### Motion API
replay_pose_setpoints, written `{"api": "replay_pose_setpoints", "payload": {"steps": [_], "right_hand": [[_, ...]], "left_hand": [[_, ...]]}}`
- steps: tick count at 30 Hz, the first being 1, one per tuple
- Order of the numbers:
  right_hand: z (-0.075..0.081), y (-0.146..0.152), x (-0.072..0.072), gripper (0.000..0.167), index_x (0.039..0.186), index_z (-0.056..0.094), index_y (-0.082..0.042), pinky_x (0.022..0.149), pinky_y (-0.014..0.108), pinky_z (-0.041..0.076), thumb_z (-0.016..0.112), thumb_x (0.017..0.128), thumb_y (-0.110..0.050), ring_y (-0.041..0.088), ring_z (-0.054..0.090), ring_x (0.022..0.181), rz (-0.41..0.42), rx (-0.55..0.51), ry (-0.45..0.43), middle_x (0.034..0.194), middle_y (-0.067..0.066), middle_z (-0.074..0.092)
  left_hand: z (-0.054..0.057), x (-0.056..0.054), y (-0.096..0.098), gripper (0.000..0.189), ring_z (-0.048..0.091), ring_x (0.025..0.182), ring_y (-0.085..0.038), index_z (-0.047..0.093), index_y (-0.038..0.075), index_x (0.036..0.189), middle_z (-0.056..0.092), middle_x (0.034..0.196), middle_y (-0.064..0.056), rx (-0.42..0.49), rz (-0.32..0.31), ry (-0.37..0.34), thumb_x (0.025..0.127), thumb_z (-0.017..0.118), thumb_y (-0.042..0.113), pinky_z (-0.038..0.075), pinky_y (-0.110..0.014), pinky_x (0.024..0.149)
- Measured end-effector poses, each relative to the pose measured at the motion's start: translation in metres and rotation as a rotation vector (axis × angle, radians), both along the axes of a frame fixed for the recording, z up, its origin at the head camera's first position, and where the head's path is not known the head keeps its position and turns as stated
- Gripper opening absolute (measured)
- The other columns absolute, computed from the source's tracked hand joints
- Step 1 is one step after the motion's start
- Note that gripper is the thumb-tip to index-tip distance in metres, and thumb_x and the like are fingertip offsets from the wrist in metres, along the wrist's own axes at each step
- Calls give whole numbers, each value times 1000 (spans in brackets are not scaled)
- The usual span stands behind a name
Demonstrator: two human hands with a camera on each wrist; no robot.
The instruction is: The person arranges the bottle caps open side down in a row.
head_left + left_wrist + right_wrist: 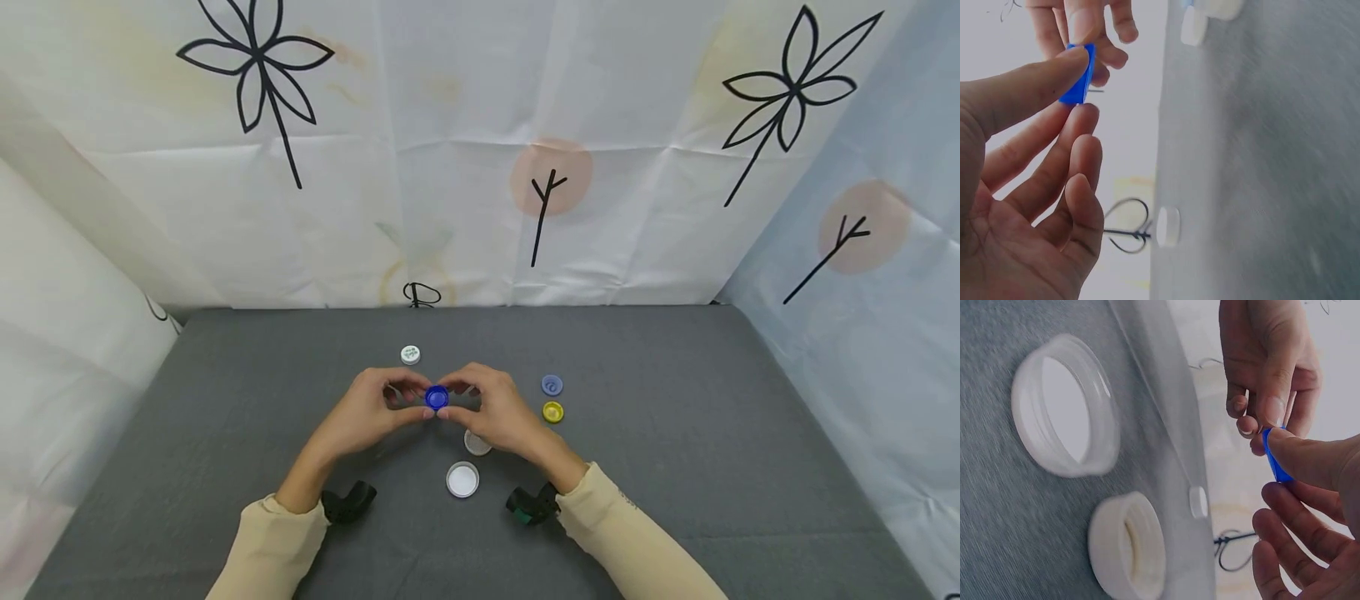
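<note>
A blue bottle cap (437, 397) is held up between both hands over the grey table, its hollow side toward the head camera. My left hand (377, 406) pinches its left edge between thumb and fingers. From the other side my right hand (496, 406) pinches the same cap, thumb lowest. In the left wrist view the blue cap (1079, 75) appears edge-on under the thumb. The right wrist view shows both thumbs at the cap (1277, 459). Below the right hand lies a white cap (477, 443), partly hidden by it.
Nearer the front lies a wide white lid (462, 480). A white cap with green marks (410, 355) sits behind the left hand. To the right are a pale blue cap (552, 385) and a yellow cap (552, 412). A printed cloth (465, 225) hangs behind the grey table (675, 433).
</note>
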State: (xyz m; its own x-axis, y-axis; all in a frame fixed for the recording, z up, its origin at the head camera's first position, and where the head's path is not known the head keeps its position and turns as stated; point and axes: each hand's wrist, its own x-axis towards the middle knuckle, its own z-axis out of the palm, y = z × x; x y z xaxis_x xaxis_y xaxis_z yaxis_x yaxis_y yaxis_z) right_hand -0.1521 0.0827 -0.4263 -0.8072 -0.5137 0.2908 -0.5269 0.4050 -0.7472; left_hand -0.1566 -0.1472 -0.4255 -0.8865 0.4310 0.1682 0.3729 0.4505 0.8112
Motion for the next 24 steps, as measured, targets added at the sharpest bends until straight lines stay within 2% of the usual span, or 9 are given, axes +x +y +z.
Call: {"api": "replay_pose_setpoints", "payload": {"steps": [4,9,18,24], "right_hand": [[2,8,-4,30,115,73,-8,83,43,55,82,87,-13,28,65,99,-29,-27,30,106,4,69],[2,17,-8,28,113,73,-8,83,48,55,82,87,-12,31,65,99,-52,-86,50,106,3,69],[1,27,-10,29,117,72,-9,85,49,53,80,89,-8,30,64,102,-75,-165,70,108,3,68],[0,29,-10,29,118,72,-10,84,52,52,79,90,-11,22,63,102,-76,-183,93,109,3,68]], "left_hand": [[7,-3,11,25,63,83,-15,77,13,107,71,94,6,29,14,6,84,86,17,51,-35,74],[10,-6,21,25,64,86,-19,77,12,108,72,96,4,89,17,3,85,85,17,52,-37,77],[8,-10,34,21,69,87,-20,76,5,111,73,96,-4,239,27,-82,92,78,16,56,-31,77],[5,-8,44,25,68,98,-41,73,0,115,73,105,-11,318,71,-190,97,71,18,55,-32,78]]}}
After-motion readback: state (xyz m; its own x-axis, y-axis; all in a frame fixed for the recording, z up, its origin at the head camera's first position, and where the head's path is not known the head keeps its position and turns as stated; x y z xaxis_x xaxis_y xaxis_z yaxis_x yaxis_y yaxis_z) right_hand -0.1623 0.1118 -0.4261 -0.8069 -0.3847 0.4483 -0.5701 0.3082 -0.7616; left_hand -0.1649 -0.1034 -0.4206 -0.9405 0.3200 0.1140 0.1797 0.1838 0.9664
